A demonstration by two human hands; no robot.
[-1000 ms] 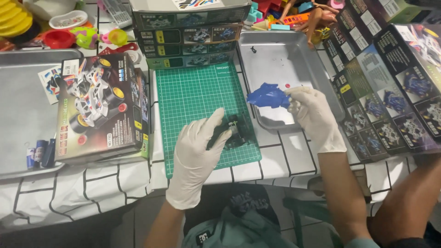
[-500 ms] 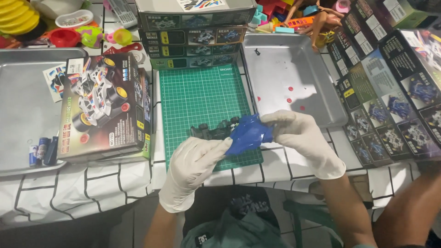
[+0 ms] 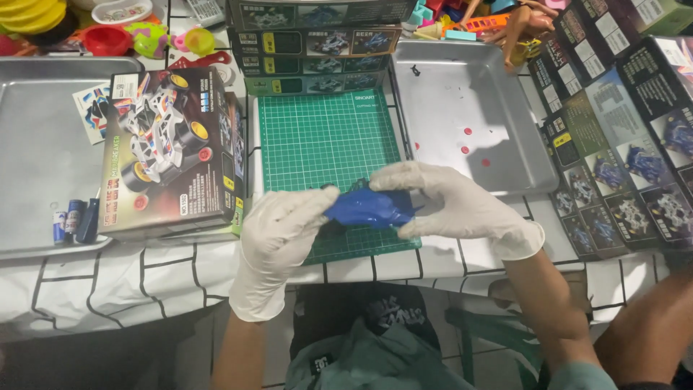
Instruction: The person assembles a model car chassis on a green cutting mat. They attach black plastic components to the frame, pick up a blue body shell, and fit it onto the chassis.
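Both my hands wear white gloves and hold a blue toy car body shell (image 3: 369, 208) over the near edge of a green cutting mat (image 3: 325, 141). My left hand (image 3: 285, 231) grips its left end, and my right hand (image 3: 444, 202) covers its right end from above. A dark chassis part lies under the shell, mostly hidden by my left hand.
A metal tray (image 3: 473, 123) with small red pieces sits right of the mat. Another metal tray (image 3: 36, 166) on the left holds batteries (image 3: 68, 220) and a toy car kit box (image 3: 170, 152). More kit boxes (image 3: 621, 137) line the right and the back (image 3: 317, 43).
My right hand picked the blue shell out of the right tray and brought it to the mat's near edge, over the dark chassis. My left hand shifted onto the shell.
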